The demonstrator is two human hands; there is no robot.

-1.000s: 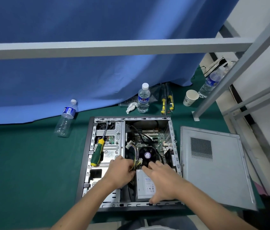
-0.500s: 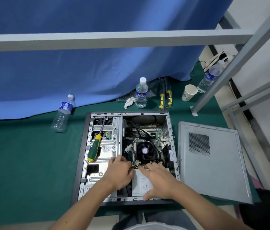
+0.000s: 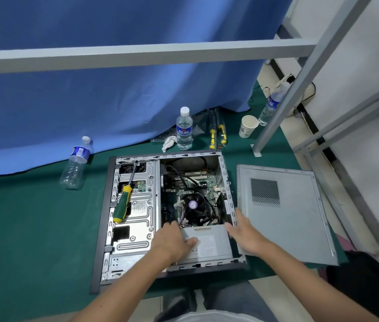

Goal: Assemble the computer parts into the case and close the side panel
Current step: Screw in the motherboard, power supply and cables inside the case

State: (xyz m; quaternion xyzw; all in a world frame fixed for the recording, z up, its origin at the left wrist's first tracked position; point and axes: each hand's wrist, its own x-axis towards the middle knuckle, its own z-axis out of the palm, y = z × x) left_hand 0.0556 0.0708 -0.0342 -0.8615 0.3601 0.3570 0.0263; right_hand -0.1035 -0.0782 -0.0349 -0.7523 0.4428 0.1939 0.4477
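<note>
Green cloth (image 3: 28, 228) covers the table, and I take the open computer case (image 3: 111, 231) lying on its side in the middle of it as my landmark. Inside the case, at its near right corner, sits the grey power supply (image 3: 209, 245), with the black CPU fan (image 3: 194, 205) and the motherboard (image 3: 204, 182) just beyond it. I see my left hand (image 3: 172, 242) resting on the left part of the power supply, fingers loosely bent over its top and thumb laid out flat across the label, though I cannot tell whether they grip an edge. My right hand (image 3: 244, 233) is flat and spread at the case's right wall, beside the power supply's right end, fingers straight and holding nothing. The two hands are apart, one at each end of the power supply. A green and yellow screwdriver (image 3: 123, 203) lies on the drive cage in the case's left half. The grey side panel (image 3: 286, 214) lies flat just right of the case. Beyond the case stand a water bottle (image 3: 184, 129) and a paper cup (image 3: 247, 126); another bottle (image 3: 75, 163) stands off the case's far left corner.
</note>
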